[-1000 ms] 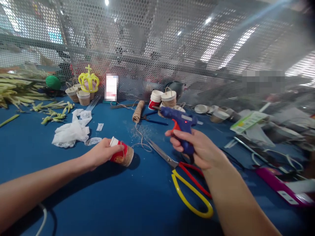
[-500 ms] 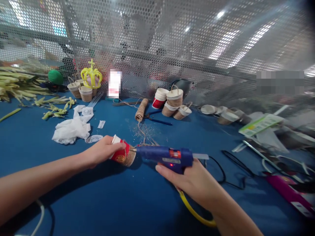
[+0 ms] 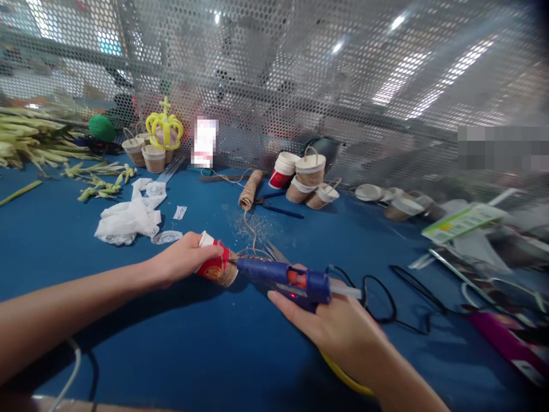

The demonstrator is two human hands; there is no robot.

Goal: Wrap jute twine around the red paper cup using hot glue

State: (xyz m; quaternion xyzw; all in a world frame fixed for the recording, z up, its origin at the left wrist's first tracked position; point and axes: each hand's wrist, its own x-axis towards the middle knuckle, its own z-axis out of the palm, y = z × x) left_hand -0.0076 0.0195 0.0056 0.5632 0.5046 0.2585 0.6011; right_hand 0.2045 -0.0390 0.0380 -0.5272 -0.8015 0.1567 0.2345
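Note:
My left hand (image 3: 182,258) is closed around a red and white paper cup (image 3: 211,269), tilted on its side with its base toward the right. Brown twine is wound around the cup's base end. In my right hand (image 3: 319,315) is a blue glue gun (image 3: 285,278) with a small red light lit and a clear glue stick out of its back. Its nozzle tip is at the twine-wrapped part of the cup. A strand runs from there to the roll of twine (image 3: 251,190) lying further back. Scissor blades (image 3: 277,252) show behind the glue gun, their rest hidden.
Blue-handled pliers (image 3: 281,210) lie beside the twine roll. Several twine-wrapped cups (image 3: 311,169) stand against the perforated metal screen (image 3: 257,68). White lace (image 3: 128,220) and a yellow crown (image 3: 164,129) are left. Black cable (image 3: 381,292) and a magenta box (image 3: 508,343) are right.
The glue gun's rear has dropped and swung slightly toward me, with its nozzle still at the cup. The view has shifted a little, and the scissor blades show more.

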